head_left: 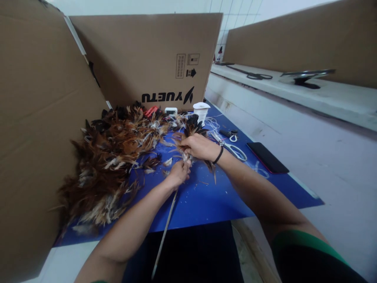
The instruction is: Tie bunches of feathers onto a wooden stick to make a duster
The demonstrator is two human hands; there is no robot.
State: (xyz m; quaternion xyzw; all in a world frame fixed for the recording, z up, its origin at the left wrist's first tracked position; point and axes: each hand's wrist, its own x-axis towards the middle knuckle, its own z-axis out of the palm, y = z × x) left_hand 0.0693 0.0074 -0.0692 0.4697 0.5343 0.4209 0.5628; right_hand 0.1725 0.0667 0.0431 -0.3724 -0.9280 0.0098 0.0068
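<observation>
On my far left a tall cardboard panel [38, 129] stands on edge, and a second cardboard box [147, 59] printed with upside-down lettering closes off the back of the surface [206, 196], which is covered by a blue mat. Against the left panel lies a big heap of brown, black and white feathers [108, 165], spreading from the near edge of the mat up to the back box.

Moving in, my left hand [178, 173] is closed around the top of a thin pale stick [165, 232], which slants down toward me and off the near edge of the mat. Just above it, my right hand [200, 147] is curled shut on a small bundle of dark feathers [193, 131], pressing it at the stick's tip where the two hands nearly touch; a black band sits on that wrist. Loose bits of feather lie scattered on the mat around both hands.

Behind the right hand stands a small white container [202, 110], with loops of white string [213, 125] beside it. Further right lie scissors [232, 148] with pale handles, then a dark phone [266, 157] flat near the mat's right edge. Beyond, on a raised pale ledge [294, 88], I see a dark cable and a flat dark object.
</observation>
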